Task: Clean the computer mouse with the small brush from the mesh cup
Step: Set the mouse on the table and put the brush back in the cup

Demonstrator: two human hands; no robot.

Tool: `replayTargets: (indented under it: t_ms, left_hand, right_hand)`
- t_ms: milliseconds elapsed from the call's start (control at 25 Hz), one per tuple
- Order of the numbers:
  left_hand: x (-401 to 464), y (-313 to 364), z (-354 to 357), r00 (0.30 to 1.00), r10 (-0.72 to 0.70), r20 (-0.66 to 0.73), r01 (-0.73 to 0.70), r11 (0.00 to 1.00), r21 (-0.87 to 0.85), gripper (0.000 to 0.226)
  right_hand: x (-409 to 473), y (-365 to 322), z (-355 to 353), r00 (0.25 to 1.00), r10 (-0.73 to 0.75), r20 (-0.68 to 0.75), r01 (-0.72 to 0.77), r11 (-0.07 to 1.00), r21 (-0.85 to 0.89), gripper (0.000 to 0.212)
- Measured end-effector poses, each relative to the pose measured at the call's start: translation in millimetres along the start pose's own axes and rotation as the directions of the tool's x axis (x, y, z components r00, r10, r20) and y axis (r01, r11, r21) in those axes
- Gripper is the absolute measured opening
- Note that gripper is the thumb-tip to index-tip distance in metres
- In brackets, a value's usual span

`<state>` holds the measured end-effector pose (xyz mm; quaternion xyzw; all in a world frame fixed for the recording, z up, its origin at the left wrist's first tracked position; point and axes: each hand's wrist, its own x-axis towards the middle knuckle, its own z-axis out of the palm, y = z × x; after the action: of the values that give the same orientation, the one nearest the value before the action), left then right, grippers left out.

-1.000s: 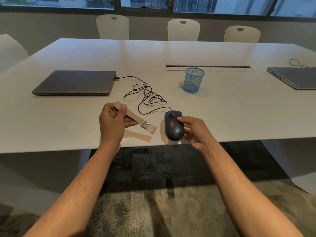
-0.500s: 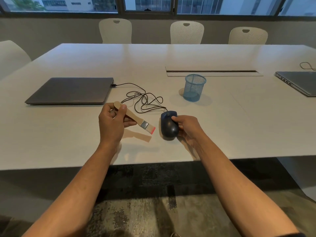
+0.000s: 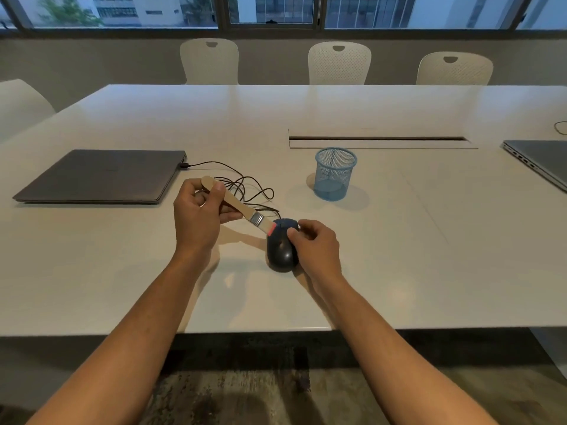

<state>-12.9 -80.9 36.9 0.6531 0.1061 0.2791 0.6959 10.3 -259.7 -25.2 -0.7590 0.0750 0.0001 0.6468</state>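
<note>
Gripping the wooden handle, the left hand holds the small brush with its pink bristle tips touching the front of the computer mouse. The right hand pinches the mouse's right side, near the desk's near edge. Farther back stands the blue mesh cup.

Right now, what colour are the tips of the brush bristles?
Pinkish red at the tips of the brush, pale above; the head view shows it, by the mouse.
</note>
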Motion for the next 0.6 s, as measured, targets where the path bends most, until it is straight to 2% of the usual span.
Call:
replayTargets:
  t_ms: [120, 240, 440, 600]
  left_hand:
    - [8, 2, 17, 1.000, 0.020, 0.014, -0.020, 1.000, 0.006, 0.006]
    - [18, 4, 39, 0.998, 0.039, 0.056, -0.040, 0.999, 0.015, 0.007]
    - [41, 11, 80, 0.988, 0.097, 0.119, -0.101, 0.995, 0.028, 0.010]
    - [64, 15, 116, 0.981, 0.103, 0.165, -0.108, 0.994, 0.022, 0.010]
  right_hand:
    - [1, 4, -3, 0.999, -0.021, 0.029, 0.022, 0.999, -0.040, 0.044]
    - [9, -1, -15, 1.000, -0.001, 0.020, 0.001, 1.000, 0.016, 0.042]
    - [42, -7, -45, 0.994, -0.041, -0.100, 0.042, 0.999, 0.014, 0.040]
    - [77, -4, -62, 0.982, -0.073, -0.174, 0.073, 0.997, -0.009, 0.049]
